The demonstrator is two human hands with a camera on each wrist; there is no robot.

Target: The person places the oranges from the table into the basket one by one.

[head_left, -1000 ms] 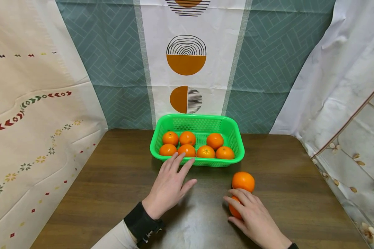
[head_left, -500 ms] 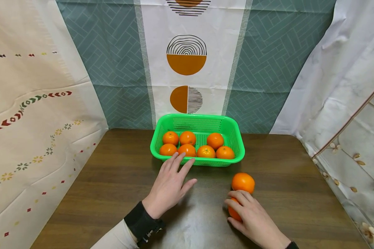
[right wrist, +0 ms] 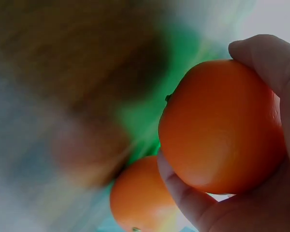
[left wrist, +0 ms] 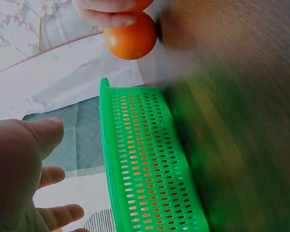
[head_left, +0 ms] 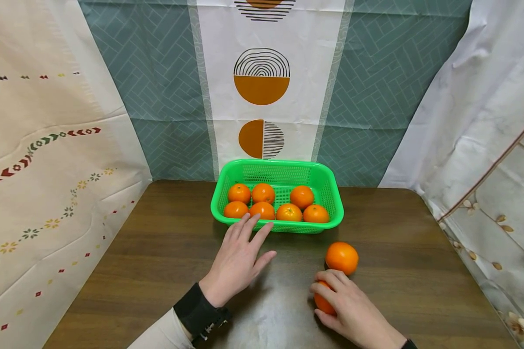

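A green mesh basket (head_left: 334, 194) at the table's back holds several oranges (head_left: 289, 212). My left hand (head_left: 240, 254) lies flat on the wood with straight fingers, fingertips at the basket's front rim (left wrist: 135, 164). My right hand (head_left: 347, 308) curls round an orange (head_left: 322, 301) near the table's front; in the right wrist view the held orange (right wrist: 222, 128) fills the palm. A second loose orange (head_left: 342, 257) sits just beyond it on the table, also visible as the loose orange (left wrist: 131, 37) in the left wrist view.
The brown wooden table (head_left: 166, 252) is bordered by patterned cloth on the left (head_left: 48, 194), a teal and white backdrop behind, and a white floral curtain (head_left: 498, 203) on the right.
My right hand has closed round the nearer orange and drawn it slightly left and toward me, away from the other loose orange. The left hand has stayed still.
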